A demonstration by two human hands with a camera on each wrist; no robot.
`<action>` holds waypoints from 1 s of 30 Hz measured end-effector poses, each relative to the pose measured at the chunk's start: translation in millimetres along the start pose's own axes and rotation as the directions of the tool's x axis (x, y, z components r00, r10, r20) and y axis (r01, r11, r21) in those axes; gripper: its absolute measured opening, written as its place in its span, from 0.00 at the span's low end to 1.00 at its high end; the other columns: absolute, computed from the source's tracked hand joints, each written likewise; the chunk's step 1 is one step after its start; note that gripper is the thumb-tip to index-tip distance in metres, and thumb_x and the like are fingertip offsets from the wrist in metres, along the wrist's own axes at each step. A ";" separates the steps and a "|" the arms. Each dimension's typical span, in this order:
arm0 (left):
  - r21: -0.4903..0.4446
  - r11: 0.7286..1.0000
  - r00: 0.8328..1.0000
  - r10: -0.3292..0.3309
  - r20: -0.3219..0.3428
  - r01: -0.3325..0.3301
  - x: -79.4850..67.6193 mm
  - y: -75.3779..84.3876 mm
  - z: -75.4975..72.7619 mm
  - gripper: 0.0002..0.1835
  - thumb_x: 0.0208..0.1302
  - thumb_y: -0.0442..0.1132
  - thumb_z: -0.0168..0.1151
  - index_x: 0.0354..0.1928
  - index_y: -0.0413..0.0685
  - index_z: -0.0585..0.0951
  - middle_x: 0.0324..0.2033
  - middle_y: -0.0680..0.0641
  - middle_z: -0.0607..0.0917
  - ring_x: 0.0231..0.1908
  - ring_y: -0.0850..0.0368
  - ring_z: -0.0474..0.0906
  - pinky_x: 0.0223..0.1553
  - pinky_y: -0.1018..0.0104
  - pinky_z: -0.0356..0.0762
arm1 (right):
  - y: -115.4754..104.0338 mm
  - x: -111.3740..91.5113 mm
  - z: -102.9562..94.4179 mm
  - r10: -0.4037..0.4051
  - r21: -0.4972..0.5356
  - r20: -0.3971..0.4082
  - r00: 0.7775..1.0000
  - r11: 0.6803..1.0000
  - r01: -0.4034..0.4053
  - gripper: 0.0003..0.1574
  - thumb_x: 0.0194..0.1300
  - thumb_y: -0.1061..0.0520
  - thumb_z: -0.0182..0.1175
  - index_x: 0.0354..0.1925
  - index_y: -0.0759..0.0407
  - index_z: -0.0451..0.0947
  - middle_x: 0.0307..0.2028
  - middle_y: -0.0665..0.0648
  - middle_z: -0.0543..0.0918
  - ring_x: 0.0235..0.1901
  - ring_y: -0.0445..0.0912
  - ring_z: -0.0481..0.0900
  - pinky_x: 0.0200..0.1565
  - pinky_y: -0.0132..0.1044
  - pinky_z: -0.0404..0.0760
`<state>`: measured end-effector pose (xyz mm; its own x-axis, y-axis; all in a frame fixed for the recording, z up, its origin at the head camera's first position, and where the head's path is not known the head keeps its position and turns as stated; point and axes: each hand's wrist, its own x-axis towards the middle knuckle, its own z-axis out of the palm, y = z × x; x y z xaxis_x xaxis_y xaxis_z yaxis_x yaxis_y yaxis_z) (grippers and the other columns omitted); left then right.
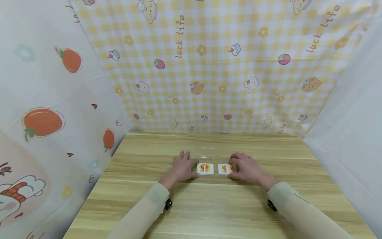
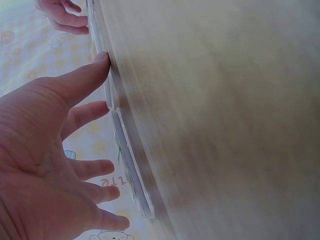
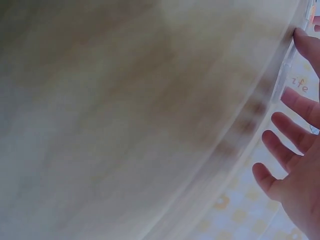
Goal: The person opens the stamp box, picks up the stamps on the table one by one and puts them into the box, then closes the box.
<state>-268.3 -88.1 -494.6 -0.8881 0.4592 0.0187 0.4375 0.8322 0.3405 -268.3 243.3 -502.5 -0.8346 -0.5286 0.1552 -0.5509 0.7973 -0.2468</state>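
Two small white rectangular tiles with orange food pictures lie side by side on the wooden table, a short gap between them. My left hand grips the left tile at its outer end, thumb on the near edge and index finger on the far edge. From the other side, my right hand holds the right tile the same way. The other fingers of both hands are spread apart. In the left wrist view, another thin clear-edged slab lies beside the left hand's fingertips.
Faint clear strips show on the table just behind the tiles. A yellow checked cloth hangs along the back edge. White printed cloth hangs at the left, plain white cloth at the right.
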 end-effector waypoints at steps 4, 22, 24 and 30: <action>-0.013 1.000 1.000 -0.001 -0.010 0.001 0.2 -0.6 -0.2 0.35 0.56 0.60 0.74 0.65 0.59 0.79 0.72 0.33 0.61 0.73 0.27 0.47 0.63 0.22 0.46 | -0.5 2.1 -0.7 0.018 0.013 0.001 1.000 1.000 -0.018 0.36 0.54 0.30 0.72 0.52 0.50 0.84 0.59 0.55 0.77 0.59 0.56 0.73 0.54 0.65 0.71; -0.044 0.999 1.000 -0.028 -0.004 0.028 3.2 -3.9 0.4 0.35 0.53 0.58 0.77 0.63 0.58 0.81 0.73 0.34 0.62 0.73 0.28 0.46 0.65 0.23 0.43 | -6.4 2.2 -0.8 0.078 0.023 0.024 0.997 0.997 -0.078 0.37 0.53 0.29 0.72 0.53 0.48 0.83 0.60 0.56 0.77 0.60 0.58 0.73 0.54 0.67 0.70; -0.043 0.999 1.000 -0.026 -0.005 0.025 3.0 -4.2 0.6 0.35 0.53 0.58 0.77 0.63 0.58 0.81 0.72 0.34 0.62 0.73 0.28 0.46 0.65 0.24 0.43 | -6.4 2.1 -0.6 0.079 0.025 0.025 0.997 0.996 -0.080 0.37 0.53 0.29 0.72 0.54 0.48 0.83 0.60 0.56 0.77 0.60 0.58 0.73 0.54 0.68 0.70; -0.053 0.998 1.000 -0.018 -0.004 0.018 3.2 -2.2 0.3 0.34 0.54 0.57 0.76 0.63 0.57 0.80 0.72 0.34 0.62 0.73 0.28 0.47 0.66 0.24 0.43 | -5.3 0.6 0.2 0.082 0.028 0.012 0.997 0.996 -0.082 0.37 0.53 0.30 0.73 0.53 0.49 0.84 0.59 0.57 0.77 0.58 0.59 0.74 0.53 0.68 0.71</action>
<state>-272.0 -88.3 -495.6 -0.8966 0.4426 0.0166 0.4134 0.8229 0.3898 -266.0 238.6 -501.3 -0.8766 -0.4652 0.1235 -0.4803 0.8294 -0.2853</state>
